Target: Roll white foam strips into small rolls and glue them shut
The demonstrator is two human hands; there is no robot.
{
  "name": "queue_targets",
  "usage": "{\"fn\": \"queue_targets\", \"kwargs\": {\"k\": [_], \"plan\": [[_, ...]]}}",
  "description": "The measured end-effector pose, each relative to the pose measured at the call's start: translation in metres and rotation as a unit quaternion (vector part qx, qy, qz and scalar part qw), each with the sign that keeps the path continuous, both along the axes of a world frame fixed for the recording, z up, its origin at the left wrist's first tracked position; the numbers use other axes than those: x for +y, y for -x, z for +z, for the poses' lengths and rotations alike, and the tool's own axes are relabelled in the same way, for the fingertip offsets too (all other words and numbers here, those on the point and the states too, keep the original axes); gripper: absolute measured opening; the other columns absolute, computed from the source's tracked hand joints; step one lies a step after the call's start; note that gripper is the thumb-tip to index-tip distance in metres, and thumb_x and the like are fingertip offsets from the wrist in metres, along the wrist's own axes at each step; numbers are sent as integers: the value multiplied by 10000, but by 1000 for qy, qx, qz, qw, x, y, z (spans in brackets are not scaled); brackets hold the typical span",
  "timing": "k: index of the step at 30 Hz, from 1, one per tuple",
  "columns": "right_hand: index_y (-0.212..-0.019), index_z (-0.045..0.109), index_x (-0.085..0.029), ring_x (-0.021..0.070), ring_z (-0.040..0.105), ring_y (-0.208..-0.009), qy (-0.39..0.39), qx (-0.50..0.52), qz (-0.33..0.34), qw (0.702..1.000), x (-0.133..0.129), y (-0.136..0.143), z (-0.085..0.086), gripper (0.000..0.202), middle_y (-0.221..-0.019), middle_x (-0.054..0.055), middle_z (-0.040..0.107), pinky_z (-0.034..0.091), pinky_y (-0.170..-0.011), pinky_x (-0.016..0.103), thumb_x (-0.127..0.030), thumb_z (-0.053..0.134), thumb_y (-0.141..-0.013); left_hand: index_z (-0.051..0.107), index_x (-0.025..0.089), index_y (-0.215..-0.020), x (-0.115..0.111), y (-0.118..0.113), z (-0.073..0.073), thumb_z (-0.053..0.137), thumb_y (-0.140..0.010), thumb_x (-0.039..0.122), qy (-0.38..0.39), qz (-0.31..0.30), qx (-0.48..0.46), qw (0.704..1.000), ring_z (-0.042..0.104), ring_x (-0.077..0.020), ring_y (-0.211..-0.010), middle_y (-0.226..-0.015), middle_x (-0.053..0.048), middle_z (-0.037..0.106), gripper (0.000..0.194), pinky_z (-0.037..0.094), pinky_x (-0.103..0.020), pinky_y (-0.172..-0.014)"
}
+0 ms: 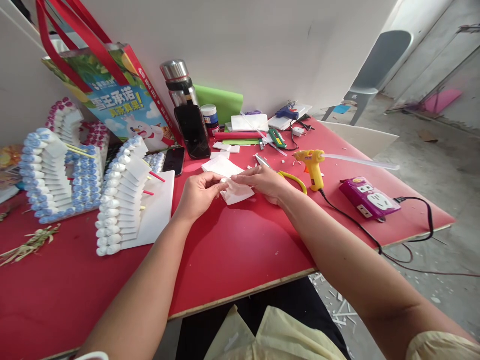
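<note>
- Smooth red counter (240,270), lower centre: a flat, glossy top, its front edge pale and rough.
- Fan-shaped piece of white cards tipped with puffy white balls (125,200), left of centre: the soft tips could flatten if a forearm brushed them.
- Thin, creased white sheet (240,194), centre frame: the left hand (210,192) pinches its rolled edge between thumb and fingertips; the right hand (255,179) lays fingers on it, thumb closure unclear. Uneven pulling could tear it or loosen the roll.
- Yellow plastic glue gun (314,167), right of centre: if hot, its nozzle could burn the right arm; a snagged cord could drag it.
- Glossy printed bag with red straps (123,100), upper left: boxy, leaning.
</note>
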State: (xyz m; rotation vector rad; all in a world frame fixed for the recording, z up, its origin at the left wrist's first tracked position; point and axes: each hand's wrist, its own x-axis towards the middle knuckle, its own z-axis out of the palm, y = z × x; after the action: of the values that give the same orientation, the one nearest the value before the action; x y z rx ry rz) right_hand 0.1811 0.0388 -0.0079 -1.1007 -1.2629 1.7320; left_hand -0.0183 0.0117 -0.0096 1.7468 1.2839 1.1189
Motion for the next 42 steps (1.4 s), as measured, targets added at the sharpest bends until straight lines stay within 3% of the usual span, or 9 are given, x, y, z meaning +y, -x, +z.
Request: {"fn": "queue_targets", "kwargs": {"k": [4,9,15,19,21,26,32,37,42], "plan": [[-839,821,-147,130,583,-572,-45,-25,12,999,-2,-1,1,358,-721,65,741,440,-504,249,-402,888,-597,762,172,-887,0,-1,0,745,-794,374,-2,4,6,1000,568,-122,-593,-741,-31,700,223,468,-242,-592],[-831,823,-140,126,544,-549,-146,-106,-26,983,-5,4,1,299,-679,59,724,399,-493,253,-401,816,-685,773,179,-868,-1,-3,-1,779,-756,388,12,7,-24,1000,556,-118,-572,-733,-31,702,237,461,-242,-566],[-737,791,-175,136,577,-622,-307,-224,-107,919,-14,12,6,143,-680,28,715,378,-554,253,-288,709,-770,764,160,-814,-2,-9,1,849,-674,348,66,21,-117,991,539,-106,-531,-708,-36,703,250,464,-248,-552],[-745,786,-185,136,596,-680,-425,-229,-106,870,-18,11,12,138,-754,27,724,401,-632,259,-215,665,-805,732,154,-770,-2,-12,3,864,-652,311,111,11,-205,972,531,-96,-509,-708,-38,705,236,482,-255,-553],[-759,785,-183,140,604,-692,-420,-215,-90,877,-17,8,13,138,-758,27,725,412,-648,258,-232,667,-814,724,157,-768,-2,-11,3,859,-656,313,124,1,-220,967,523,-93,-499,-714,-38,706,234,479,-254,-542],[-846,793,-146,156,613,-693,-289,-128,-16,949,-9,2,12,279,-740,34,722,423,-611,250,-400,677,-832,739,160,-785,0,-6,1,852,-666,319,89,15,-171,981,538,-99,-526,-699,-26,691,228,480,-255,-587],[-816,804,-101,128,531,-589,-196,-100,-46,974,-8,3,8,332,-628,24,654,389,-551,250,-419,722,-771,750,167,-796,1,-6,-1,841,-690,345,63,19,-135,989,547,-101,-532,-716,-25,700,227,473,-254,-586],[-794,810,-117,126,510,-563,-194,-127,-47,972,-8,5,7,282,-589,20,642,369,-522,254,-384,751,-722,755,163,-798,-1,-9,0,841,-696,340,58,26,-123,990,547,-97,-537,-725,-30,708,222,467,-246,-574],[-708,757,-159,133,561,-607,-318,-225,-102,915,-13,9,8,168,-653,20,686,376,-561,258,-310,711,-764,753,156,-789,-2,-13,0,853,-680,332,77,29,-144,986,544,-97,-518,-691,-27,703,230,468,-250,-560]]}}
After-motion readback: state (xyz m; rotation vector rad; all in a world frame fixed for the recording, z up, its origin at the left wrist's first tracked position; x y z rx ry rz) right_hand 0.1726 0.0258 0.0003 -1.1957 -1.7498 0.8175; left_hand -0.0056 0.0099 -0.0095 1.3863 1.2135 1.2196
